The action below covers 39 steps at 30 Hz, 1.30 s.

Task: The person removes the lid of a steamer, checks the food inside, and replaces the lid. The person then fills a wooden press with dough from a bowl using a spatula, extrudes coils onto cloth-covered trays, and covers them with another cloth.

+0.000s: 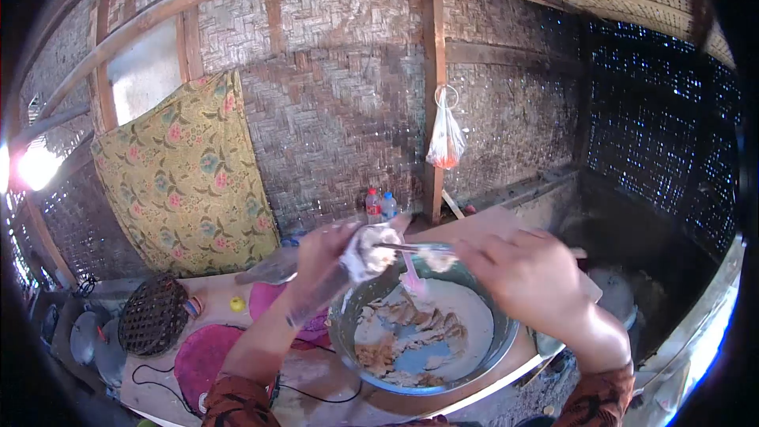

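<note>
My left hand [322, 255] is closed around a clear plastic bag [365, 261], its mouth smeared with pale paste and facing right. In my right hand [531, 273] is a metal spoon [403, 246], its tip at the bag's mouth. A lump of pale dough [435, 259] clings along the spoon, near my fingers. Below both hands stands a wide basin [508, 341] with pale and brownish dough [431, 332] spread over its bottom and side. A pink spatula [410, 275] leans inside the basin, behind the spoon.
On the table [150, 383] are pink cloth-like pieces [207, 360], a black cord [320, 400], a dark woven basket [154, 316] and a small yellow item [236, 304]. Two bottles [373, 204] stand behind. A plastic bag with orange contents [446, 138] hangs from a post.
</note>
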Motion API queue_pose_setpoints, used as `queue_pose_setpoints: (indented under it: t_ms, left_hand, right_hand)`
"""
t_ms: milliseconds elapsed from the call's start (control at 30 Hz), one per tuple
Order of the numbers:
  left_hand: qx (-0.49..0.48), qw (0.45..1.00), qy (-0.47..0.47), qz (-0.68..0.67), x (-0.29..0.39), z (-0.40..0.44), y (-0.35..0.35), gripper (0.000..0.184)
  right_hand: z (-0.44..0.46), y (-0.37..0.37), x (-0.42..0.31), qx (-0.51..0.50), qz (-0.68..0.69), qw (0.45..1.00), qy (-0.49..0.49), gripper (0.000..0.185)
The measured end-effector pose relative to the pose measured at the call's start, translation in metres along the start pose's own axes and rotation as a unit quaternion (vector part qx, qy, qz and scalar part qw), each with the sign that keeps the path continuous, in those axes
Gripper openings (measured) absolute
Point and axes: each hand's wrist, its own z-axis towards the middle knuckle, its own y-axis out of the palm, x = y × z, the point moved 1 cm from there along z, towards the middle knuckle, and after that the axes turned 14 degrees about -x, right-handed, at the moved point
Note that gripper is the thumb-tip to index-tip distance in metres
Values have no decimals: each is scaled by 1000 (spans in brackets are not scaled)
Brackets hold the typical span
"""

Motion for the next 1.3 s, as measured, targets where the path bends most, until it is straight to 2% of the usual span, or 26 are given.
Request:
queue_pose_setpoints:
  t_ms: [33,67,133,200,267,300,367,400,467,533,600,667,733,833,867,900,933,967,1000,1033,1067,1133,1167,1200,1267,1300]
  left_hand:
    - [45,998,30,19,-1,5,14,33]
    - [-13,999,-20,46,0,3,23,29]
    - [-47,998,-20,24,12,7,19,29]
    - [-31,999,-3,8,16,4,10,37]
    - [-15,1000,9,-6,-8,0,20,45]
    - [-11,998,-40,-37,-50,-1,48,41]
    - [40,998,-38,36,-44,-4,32,40]
    - [41,998,-36,39,-43,1,31,40]
    - [32,986,-33,161,-38,2,33,41]
    - [-9,989,-30,143,-20,9,27,44]
    - [-50,993,-56,89,12,11,17,46]
    - [-21,997,39,-58,24,4,16,49]
    - [-65,998,20,-2,15,-2,29,42]
    - [-88,996,-3,-27,19,-10,16,29]
    - [-144,978,-49,-143,8,-8,16,29]
    - [-184,944,-107,-250,-4,-6,16,30]
    - [-234,967,-92,50,-5,2,9,34]
    - [-149,986,-76,-28,-29,-4,37,36]
    - [-65,992,-46,-102,-53,-10,65,38]
    - [1,934,-75,-348,-52,-12,80,39]
    - [-1,981,-48,-189,-19,-6,57,42]
    - [10,997,-34,66,17,4,38,44]
    - [68,982,-63,-162,-14,7,70,43]
    - [56,984,-73,-152,-25,6,66,41]
    - [70,955,-94,-273,-52,0,67,38]
    - [66,954,-91,-280,-52,-2,59,37]
  right_hand:
    - [12,6,-7,7,4,999,-31,35]
    - [22,14,-14,15,5,998,-64,33]
    - [22,29,-25,-4,-1,998,-66,32]
    - [17,34,-31,8,-29,997,-74,33]
    - [1,28,-22,3,-33,997,-65,32]
    - [-7,24,-12,9,-11,1000,-24,32]
    - [-12,11,-2,11,-30,997,76,31]
    - [-8,13,1,14,-30,996,77,31]
    - [-2,20,-3,10,-35,999,28,31]
    - [2,14,-9,5,-34,999,29,30]
    - [9,16,-13,36,29,999,-17,29]
    - [13,27,-24,14,24,999,-38,29]
    - [11,43,-33,-3,18,998,-58,28]
    - [-9,57,-37,-10,7,999,-45,36]
    - [-17,51,-29,-8,7,999,-47,36]
    - [-25,45,-19,-10,59,998,18,36]
    - [-29,42,-12,-13,111,990,82,37]
    - [-28,45,-11,20,210,969,127,45]
    - [-20,57,-17,19,211,968,133,45]
    - [-7,78,-27,95,349,924,126,48]
    - [4,96,-40,170,477,854,116,51]
    - [27,122,-74,204,509,829,110,54]
    - [28,129,-87,238,540,801,97,57]
    - [18,132,-94,237,542,801,94,57]
    - [-1,138,-97,97,604,789,57,57]
    - [-5,140,-90,102,603,789,55,57]
